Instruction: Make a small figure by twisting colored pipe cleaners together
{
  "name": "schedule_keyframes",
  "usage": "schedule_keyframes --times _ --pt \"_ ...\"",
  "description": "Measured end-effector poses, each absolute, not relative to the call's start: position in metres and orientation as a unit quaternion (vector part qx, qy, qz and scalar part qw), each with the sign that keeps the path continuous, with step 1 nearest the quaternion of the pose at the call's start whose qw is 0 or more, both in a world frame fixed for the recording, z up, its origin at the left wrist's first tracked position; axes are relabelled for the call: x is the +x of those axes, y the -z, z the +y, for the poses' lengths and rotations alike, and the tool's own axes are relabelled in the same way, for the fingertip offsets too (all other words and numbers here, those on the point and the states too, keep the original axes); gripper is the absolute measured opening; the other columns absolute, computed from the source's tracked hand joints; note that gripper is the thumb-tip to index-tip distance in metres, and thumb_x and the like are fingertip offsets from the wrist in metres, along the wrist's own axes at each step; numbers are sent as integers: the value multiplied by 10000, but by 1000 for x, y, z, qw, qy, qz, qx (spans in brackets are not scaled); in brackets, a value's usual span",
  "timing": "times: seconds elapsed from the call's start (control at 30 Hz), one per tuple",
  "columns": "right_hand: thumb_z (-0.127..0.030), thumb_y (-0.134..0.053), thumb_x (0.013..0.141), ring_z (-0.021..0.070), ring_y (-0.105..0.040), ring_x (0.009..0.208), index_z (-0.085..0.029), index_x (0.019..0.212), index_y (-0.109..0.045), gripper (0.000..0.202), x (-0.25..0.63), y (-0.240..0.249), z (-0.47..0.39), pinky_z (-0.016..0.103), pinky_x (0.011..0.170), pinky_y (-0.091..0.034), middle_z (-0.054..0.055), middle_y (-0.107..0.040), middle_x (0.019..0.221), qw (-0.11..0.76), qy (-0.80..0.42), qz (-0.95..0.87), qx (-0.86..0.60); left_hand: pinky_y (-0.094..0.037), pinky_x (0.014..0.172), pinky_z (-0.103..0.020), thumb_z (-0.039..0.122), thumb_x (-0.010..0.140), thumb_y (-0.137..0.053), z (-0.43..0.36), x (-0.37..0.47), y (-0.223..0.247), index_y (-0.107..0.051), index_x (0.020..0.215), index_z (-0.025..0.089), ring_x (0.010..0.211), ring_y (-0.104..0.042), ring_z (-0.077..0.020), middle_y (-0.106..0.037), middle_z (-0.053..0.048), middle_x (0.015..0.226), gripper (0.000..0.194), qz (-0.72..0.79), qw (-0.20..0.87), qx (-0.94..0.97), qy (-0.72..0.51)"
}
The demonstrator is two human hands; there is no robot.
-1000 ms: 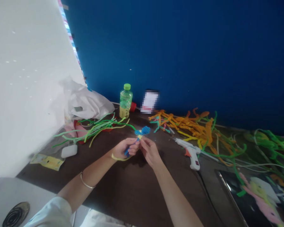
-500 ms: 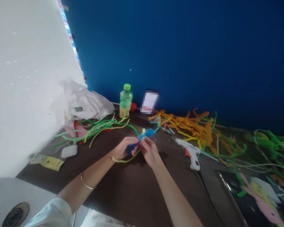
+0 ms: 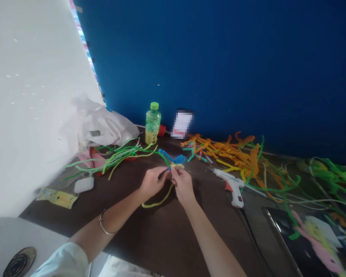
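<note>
A fuzzy blue piece [image 3: 177, 159] made of bent stems rises above my fingertips, with a pale yellow stem beside it. My left hand [image 3: 154, 182] is closed on its lower part, where a dark blue end sticks out between the fingers. Pressed close to it, my right hand [image 3: 183, 184] pinches the same piece near its base. A yellow stem [image 3: 158, 204] hangs in a loop below both hands. Just how the stems join is hidden by my fingers.
Green stems [image 3: 121, 156] lie at left near a white case [image 3: 84, 184]. Behind stand a green-capped bottle [image 3: 153, 125] and a phone [image 3: 182, 124]. Orange stems [image 3: 230, 152], a white glue gun [image 3: 233, 186] with its cord, and a black tray [image 3: 279, 227] are at right.
The blue piece has turned in my hands, and two blue arms now spread upward above the fingers. The yellow loop has shifted slightly right and down. Both hands stay closed together.
</note>
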State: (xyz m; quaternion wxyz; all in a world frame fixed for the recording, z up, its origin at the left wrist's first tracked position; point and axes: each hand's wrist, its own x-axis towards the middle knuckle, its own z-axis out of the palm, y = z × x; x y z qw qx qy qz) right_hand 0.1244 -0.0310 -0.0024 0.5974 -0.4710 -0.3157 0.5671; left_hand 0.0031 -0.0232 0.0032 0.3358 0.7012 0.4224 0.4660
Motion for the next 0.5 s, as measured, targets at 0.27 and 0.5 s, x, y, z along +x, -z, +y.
schedule_keyframes --times 0.27,0.5 --pt "-394 -687 623 69 -409 441 -154 837 -644 324 124 -2 -33 206 400 -307 -20 -570 552 586 -516 -378 -498 -410 544 -229 386 730 -563 -19 3 -14 -613 703 108 525 -510 -97 -564 -21 607 284 383 596 526 -472" --pt "-411 -697 618 58 -393 438 -165 799 -662 307 129 5 -32 205 407 -299 -22 -594 564 577 -533 -372 -495 -381 498 -223 293 687 -622 -13 -1 -8 -572 662 97 434 -434 -55 -476 17 540 204 284 765 394 -424"
